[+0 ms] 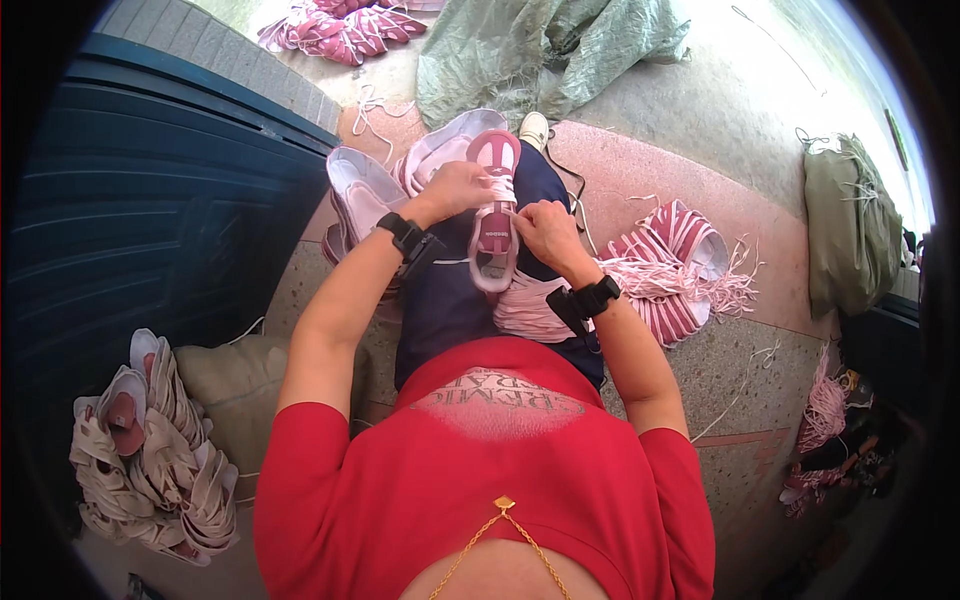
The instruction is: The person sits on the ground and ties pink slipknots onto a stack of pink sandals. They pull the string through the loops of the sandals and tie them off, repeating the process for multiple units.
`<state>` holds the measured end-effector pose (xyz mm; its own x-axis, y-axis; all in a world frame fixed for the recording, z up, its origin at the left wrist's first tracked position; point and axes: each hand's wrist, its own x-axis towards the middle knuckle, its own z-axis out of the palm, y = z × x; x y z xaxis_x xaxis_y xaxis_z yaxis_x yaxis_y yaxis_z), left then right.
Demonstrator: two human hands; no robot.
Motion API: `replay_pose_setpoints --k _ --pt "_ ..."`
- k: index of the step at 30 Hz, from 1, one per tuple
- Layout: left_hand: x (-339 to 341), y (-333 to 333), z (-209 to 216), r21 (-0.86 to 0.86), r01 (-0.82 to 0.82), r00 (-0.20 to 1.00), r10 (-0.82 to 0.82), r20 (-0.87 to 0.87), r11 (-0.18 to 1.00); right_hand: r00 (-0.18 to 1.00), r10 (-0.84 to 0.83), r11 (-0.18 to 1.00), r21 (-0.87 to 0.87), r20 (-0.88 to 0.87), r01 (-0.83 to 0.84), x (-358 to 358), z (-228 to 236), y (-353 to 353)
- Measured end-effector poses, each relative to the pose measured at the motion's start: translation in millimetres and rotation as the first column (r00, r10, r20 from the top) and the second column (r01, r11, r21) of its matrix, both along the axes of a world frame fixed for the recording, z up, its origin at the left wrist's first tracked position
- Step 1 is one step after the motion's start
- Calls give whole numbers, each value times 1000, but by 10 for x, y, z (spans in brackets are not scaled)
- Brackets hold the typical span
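On my lap lies a pink and white shoe upper (493, 238), its toe away from me and its heel opening toward me. White shoelace (500, 190) crosses its front. My left hand (460, 188) is closed at the lacing, fingertips pinching the lace on the left side. Against the right edge, lower down, my right hand (550, 236) is closed with thumb and finger pinched on the lace; the exact grip is small. Beneath my right wrist, a bundle of pale pink laces (540, 312) rests on my thigh.
Nested uppers (365, 190) stand left of my knees; striped pink ones (680, 250) lie right with loose laces. More uppers (160, 460) sit lower left, near a dark blue door (150, 200). Ahead is a green woven sack (540, 60); a full sack (850, 225) stands right.
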<state>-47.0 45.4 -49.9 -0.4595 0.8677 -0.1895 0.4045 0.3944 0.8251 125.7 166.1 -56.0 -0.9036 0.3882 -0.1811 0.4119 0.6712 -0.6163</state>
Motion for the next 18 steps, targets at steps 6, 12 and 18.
replay_pose_setpoints --k 6,12,18 --pt "-25 40 -136 -72 172 864 -185 -467 982 999 7 1000 5 -49 -7 32 -61 -29" --pt "-157 106 233 -76 -93 785 120 608 993 948 -307 506 -858 -88 84 302 106 199" --pt "-327 -106 307 -254 4 464 223 858 967 588 -807 -257 -861 -59 -439 1443 404 1113"
